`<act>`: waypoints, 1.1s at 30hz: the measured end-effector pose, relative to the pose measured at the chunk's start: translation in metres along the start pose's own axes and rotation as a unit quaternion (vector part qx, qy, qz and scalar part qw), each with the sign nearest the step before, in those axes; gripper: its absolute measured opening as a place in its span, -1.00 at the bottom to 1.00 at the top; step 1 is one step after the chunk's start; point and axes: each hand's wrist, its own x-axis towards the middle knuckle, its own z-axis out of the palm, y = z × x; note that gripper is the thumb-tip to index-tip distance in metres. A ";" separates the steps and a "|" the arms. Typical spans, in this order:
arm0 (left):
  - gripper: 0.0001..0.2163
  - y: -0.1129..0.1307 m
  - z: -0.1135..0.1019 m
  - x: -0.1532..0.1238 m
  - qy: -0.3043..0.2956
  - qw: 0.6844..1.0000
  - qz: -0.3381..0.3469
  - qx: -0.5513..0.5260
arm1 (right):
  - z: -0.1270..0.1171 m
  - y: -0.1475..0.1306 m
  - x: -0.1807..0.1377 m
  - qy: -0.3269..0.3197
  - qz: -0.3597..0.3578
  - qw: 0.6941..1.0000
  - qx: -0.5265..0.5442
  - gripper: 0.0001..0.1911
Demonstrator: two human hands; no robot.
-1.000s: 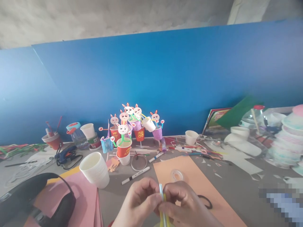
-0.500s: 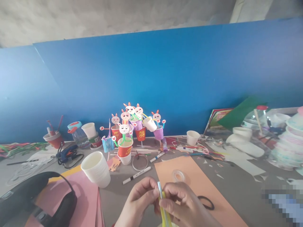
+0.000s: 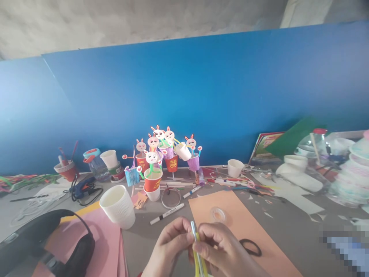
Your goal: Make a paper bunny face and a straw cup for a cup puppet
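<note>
At the bottom centre, my left hand [image 3: 168,246] and my right hand [image 3: 223,250] meet, both pinched round a thin bundle of straws [image 3: 195,246], one pale and one yellow, standing nearly upright between my fingertips. The hands hover above the near end of an orange paper sheet [image 3: 245,227] on the grey table. On that sheet a small clear tape roll [image 3: 218,214] lies just beyond my fingers, and a black loop [image 3: 250,247] shows right of my right hand.
A stack of white paper cups [image 3: 117,206] stands left of my hands beside pink paper [image 3: 98,246] and a black headset [image 3: 43,238]. Behind are bunny cup crafts [image 3: 157,161], markers [image 3: 167,214], a glue gun [image 3: 82,188], a wire ring [image 3: 170,197], plates at right [image 3: 350,177].
The straw bundle has tilted slightly leftward between my fingers; my hands have stayed in place. The view has shifted a little.
</note>
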 end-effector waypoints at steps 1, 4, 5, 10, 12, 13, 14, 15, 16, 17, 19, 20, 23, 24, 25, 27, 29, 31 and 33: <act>-0.73 -0.001 0.000 0.001 0.006 1.000 0.004 0.000 | 0.000 0.000 0.001 0.005 0.003 1.000 0.009 -0.55; -0.71 -0.003 0.001 0.003 0.018 0.999 0.036 0.027 | 0.001 0.001 0.004 0.010 0.009 0.999 0.038 -0.56; -0.71 -0.003 0.001 0.003 0.017 0.998 0.044 0.036 | 0.001 0.001 0.004 0.010 0.010 0.999 0.039 -0.56; -0.74 0.001 -0.003 0.001 -0.009 0.999 0.031 0.032 | 0.000 0.002 0.004 0.009 0.003 1.000 0.019 -0.54; -0.77 0.001 -0.005 0.000 -0.010 0.999 0.019 0.025 | 0.000 0.004 0.004 0.008 -0.005 1.000 0.008 -0.53; -0.78 0.000 -0.005 0.001 -0.010 1.000 0.015 0.019 | 0.001 0.004 0.005 0.009 -0.009 1.000 -0.001 -0.52; -0.80 -0.001 -0.006 0.001 -0.013 1.000 0.013 0.010 | 0.001 0.004 0.005 0.012 -0.012 1.000 -0.009 -0.52; -0.81 -0.003 -0.007 0.001 -0.014 1.000 0.012 -0.002 | 0.002 0.005 0.005 0.015 -0.015 1.000 -0.013 -0.52; -0.82 -0.005 -0.007 0.002 -0.012 1.000 0.011 -0.014 | 0.002 0.005 0.005 0.016 -0.018 1.000 -0.012 -0.52; -0.82 -0.007 -0.007 0.002 -0.011 1.000 0.011 -0.027 | 0.002 0.005 0.006 0.019 -0.019 1.000 -0.005 -0.52; -0.81 -0.010 -0.006 0.003 -0.005 0.999 0.014 -0.044 | 0.003 0.005 0.006 0.027 -0.011 0.999 0.025 -0.51; -0.80 -0.011 -0.005 0.003 -0.003 0.999 0.018 -0.047 | 0.003 0.005 0.007 0.029 -0.002 0.999 0.045 -0.51; -0.78 -0.011 -0.004 0.003 -0.012 0.998 0.034 -0.044 | 0.004 0.004 0.007 0.024 0.026 0.994 0.102 -0.52; -0.78 -0.010 -0.004 0.003 -0.019 0.998 0.036 -0.042 | 0.003 0.003 0.007 0.021 0.029 0.993 0.114 -0.52; -0.78 -0.010 -0.004 0.004 -0.027 0.998 0.035 -0.040 | 0.003 0.003 0.007 0.019 0.029 0.992 0.122 -0.52; -0.79 -0.010 -0.005 0.005 -0.038 0.998 0.033 -0.037 | 0.003 0.002 0.007 0.016 0.024 0.992 0.123 -0.51; -0.79 -0.011 -0.008 0.006 -0.041 0.998 0.033 -0.033 | 0.002 0.003 0.007 0.015 0.019 0.994 0.110 -0.50; -0.80 -0.013 -0.010 0.007 -0.037 0.998 0.034 -0.030 | 0.002 0.005 0.007 0.018 0.011 0.996 0.090 -0.50; -0.80 -0.015 -0.010 0.008 -0.023 0.999 0.026 -0.036 | 0.004 0.007 0.008 0.027 0.008 0.996 0.081 -0.50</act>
